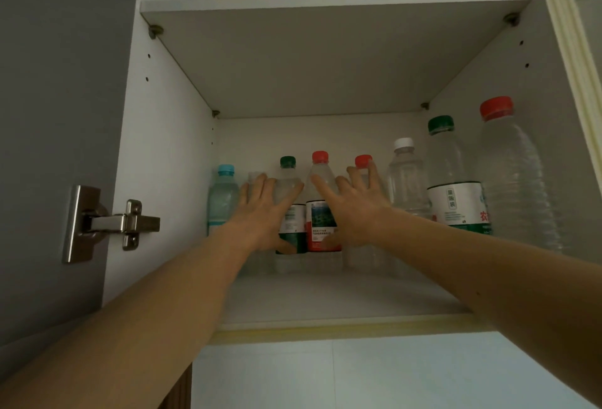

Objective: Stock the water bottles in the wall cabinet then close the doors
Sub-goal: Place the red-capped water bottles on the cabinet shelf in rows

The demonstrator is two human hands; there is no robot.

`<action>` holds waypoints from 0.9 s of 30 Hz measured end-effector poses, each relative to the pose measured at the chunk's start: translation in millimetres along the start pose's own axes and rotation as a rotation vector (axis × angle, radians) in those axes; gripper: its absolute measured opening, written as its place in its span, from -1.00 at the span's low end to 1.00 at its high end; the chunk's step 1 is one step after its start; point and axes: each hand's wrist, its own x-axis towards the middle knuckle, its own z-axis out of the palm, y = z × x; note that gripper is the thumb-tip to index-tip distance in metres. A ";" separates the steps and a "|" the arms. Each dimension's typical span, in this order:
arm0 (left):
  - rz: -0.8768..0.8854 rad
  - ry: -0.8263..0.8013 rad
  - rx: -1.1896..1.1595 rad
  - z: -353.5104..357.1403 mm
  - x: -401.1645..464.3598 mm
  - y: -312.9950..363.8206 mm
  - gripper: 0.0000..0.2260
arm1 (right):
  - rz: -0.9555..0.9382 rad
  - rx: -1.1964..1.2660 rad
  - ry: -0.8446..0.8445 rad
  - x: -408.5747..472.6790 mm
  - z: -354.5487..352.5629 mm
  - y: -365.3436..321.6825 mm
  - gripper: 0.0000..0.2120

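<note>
White cabinet (169,154): 8 bottles (407,180) crowd both reaching hands (264,210).

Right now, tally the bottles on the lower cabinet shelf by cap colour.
Red caps: 3
Green caps: 2
White cap: 1
Blue cap: 1
Cap colour unclear, bottle behind left hand: 1
Total: 8

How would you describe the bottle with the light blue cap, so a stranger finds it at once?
Look at the lower shelf of the open wall cabinet. The light blue cap bottle stands leftmost, against the side wall, beside the left hand; no other cap is blue.
</note>
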 end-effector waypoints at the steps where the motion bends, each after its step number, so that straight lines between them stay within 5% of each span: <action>1: -0.004 0.002 0.024 0.2 0.1 0.7 0.21 | -0.007 -0.021 -0.008 2.8 0.6 0.0 0.17; 17: -0.009 -0.039 0.034 -7.4 -1.4 4.4 0.19 | -0.063 -0.227 0.033 13.2 21.8 5.8 0.19; 27: 0.009 0.163 -0.037 -19.5 0.3 -4.7 -0.16 | -0.058 0.018 0.222 -20.7 -25.2 4.6 -0.24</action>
